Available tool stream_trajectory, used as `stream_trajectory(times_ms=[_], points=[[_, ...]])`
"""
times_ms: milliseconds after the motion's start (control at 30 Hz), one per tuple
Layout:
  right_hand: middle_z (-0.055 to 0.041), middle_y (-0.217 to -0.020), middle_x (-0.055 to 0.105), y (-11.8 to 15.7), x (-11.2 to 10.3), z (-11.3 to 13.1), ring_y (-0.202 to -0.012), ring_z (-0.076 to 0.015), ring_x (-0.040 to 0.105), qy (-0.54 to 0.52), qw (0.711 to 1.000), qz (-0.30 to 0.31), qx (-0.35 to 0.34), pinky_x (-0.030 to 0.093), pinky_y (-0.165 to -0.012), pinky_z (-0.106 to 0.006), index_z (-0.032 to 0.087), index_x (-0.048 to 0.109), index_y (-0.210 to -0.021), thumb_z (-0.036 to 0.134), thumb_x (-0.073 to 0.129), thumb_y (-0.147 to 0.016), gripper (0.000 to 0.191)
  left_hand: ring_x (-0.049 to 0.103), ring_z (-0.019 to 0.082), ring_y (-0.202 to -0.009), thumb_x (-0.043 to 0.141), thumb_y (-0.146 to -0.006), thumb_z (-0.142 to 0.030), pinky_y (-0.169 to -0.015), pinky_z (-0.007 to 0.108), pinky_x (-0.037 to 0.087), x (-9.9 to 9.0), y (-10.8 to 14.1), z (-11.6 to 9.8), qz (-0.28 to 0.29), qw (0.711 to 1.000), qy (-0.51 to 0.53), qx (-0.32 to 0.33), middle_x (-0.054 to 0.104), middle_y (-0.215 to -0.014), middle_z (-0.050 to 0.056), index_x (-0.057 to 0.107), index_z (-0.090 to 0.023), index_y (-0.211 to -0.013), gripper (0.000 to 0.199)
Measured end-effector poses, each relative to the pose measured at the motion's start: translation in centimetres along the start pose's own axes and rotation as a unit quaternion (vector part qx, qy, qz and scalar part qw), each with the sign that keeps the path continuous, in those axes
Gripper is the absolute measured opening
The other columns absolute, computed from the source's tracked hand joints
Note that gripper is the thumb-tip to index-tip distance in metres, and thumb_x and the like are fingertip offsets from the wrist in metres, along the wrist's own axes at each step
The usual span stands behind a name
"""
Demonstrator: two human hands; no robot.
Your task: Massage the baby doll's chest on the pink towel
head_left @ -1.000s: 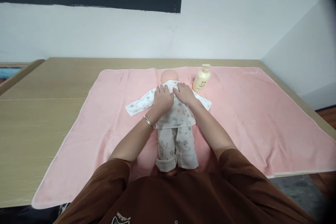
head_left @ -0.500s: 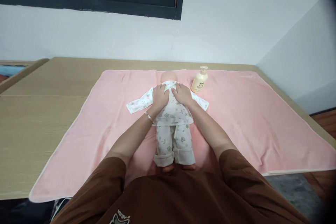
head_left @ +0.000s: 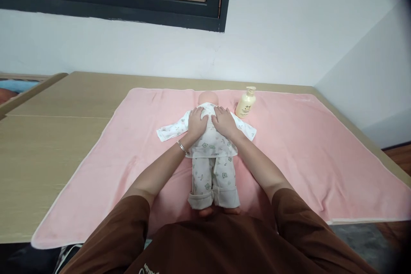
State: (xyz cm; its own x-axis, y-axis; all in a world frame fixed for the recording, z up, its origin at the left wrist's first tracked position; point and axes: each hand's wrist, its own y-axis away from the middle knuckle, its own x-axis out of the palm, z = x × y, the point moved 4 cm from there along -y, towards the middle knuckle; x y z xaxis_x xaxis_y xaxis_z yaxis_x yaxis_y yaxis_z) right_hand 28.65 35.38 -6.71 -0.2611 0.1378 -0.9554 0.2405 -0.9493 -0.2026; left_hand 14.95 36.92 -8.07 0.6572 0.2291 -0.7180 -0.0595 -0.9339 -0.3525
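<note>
Now slightly further apart, left hand [head_left: 197, 123] and right hand [head_left: 224, 122] lie evenly on the doll [head_left: 212, 143], flat-palmed, gripping nothing.

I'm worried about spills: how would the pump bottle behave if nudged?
The pump bottle might tip, standing tall on a soft-looking pink blanket. Its smooth sides could feel slippery, and its rounded body may roll once down.

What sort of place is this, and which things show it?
Probably an indoor baby-care practice area: what looks like a dressed baby doll lies on a pink blanket over a wood-coloured surface, with a pump bottle nearby.
</note>
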Motion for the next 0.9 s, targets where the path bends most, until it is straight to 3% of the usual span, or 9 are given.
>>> stream_trajectory(times_ms=[200,367,467,600,700,800,900], points=[[-0.0276,-0.154,0.051,1.5,-0.6,2.0,-0.148,-0.0346,0.045,0.030,1.000,-0.007,-0.004,0.028,-0.125,-0.046,-0.004,0.044,-0.153,0.027,0.030,-0.106,0.058,0.056,0.032,-0.137,0.040,-0.097,-0.029,-0.120,0.049,0.041,-0.5,-0.4,-0.3,0.054,0.995,-0.079,-0.005,0.065,-0.141,0.019,0.062,-0.011,-0.133,0.046],[-0.0241,-0.161,0.044,-0.4,-0.6,-0.5,-0.152,-0.0329,0.039,-0.042,0.998,0.049,0.028,0.030,-0.125,-0.044,0.000,0.045,-0.152,0.038,0.031,-0.108,0.060,0.039,0.037,-0.153,0.037,-0.100,-0.026,-0.127,0.052,0.029,0.0,2.1,-2.6,0.056,0.986,-0.149,0.046,0.047,-0.157,0.030,0.044,0.005,-0.148,0.057],[-0.0230,-0.166,0.037,-0.7,-0.5,-1.2,-0.156,-0.0345,0.031,-0.032,0.996,0.061,0.050,0.025,-0.127,-0.048,-0.001,0.038,-0.156,0.044,0.030,-0.109,0.066,0.038,0.037,-0.154,0.039,-0.100,-0.027,-0.129,0.050,0.028,-0.1,1.7,-2.3,0.078,0.986,-0.143,0.040,0.045,-0.159,0.030,0.043,0.006,-0.149,0.059],[-0.0267,-0.142,0.062,1.2,-1.1,1.0,-0.137,-0.0378,0.052,0.045,0.998,0.014,0.046,0.036,-0.118,-0.047,-0.004,0.055,-0.139,0.033,0.031,-0.108,0.054,0.051,0.035,-0.143,0.040,-0.100,-0.033,-0.123,0.049,0.038,-0.7,-0.3,-0.5,0.100,0.988,-0.118,-0.007,0.058,-0.147,0.026,0.056,-0.002,-0.137,0.050],[-0.0271,-0.124,0.069,1.9,-1.4,2.1,-0.122,-0.0376,0.061,0.072,0.997,0.007,0.037,0.042,-0.110,-0.046,-0.002,0.063,-0.126,0.028,0.031,-0.106,0.048,0.052,0.036,-0.143,0.037,-0.101,-0.030,-0.124,0.050,0.037,-0.6,-0.3,-0.3,0.081,0.988,-0.133,-0.007,0.059,-0.145,0.028,0.057,0.000,-0.135,0.050],[-0.0266,-0.139,0.063,0.7,-1.1,0.7,-0.134,-0.0361,0.055,0.026,0.998,0.038,0.038,0.039,-0.115,-0.045,-0.001,0.059,-0.135,0.033,0.032,-0.107,0.051,0.042,0.038,-0.152,0.037,-0.101,-0.029,-0.127,0.053,0.031,0.0,1.3,-1.3,0.055,0.988,-0.146,0.013,0.050,-0.154,0.031,0.047,0.005,-0.145,0.057],[-0.0226,-0.161,0.045,-0.9,-0.5,-1.3,-0.152,-0.0327,0.037,-0.027,0.997,0.068,0.035,0.027,-0.126,-0.045,0.001,0.047,-0.150,0.041,0.034,-0.107,0.060,0.032,0.039,-0.157,0.037,-0.101,-0.030,-0.129,0.053,0.028,0.5,2.9,-2.3,0.040,0.989,-0.142,0.017,0.041,-0.160,0.032,0.040,0.007,-0.151,0.062]])
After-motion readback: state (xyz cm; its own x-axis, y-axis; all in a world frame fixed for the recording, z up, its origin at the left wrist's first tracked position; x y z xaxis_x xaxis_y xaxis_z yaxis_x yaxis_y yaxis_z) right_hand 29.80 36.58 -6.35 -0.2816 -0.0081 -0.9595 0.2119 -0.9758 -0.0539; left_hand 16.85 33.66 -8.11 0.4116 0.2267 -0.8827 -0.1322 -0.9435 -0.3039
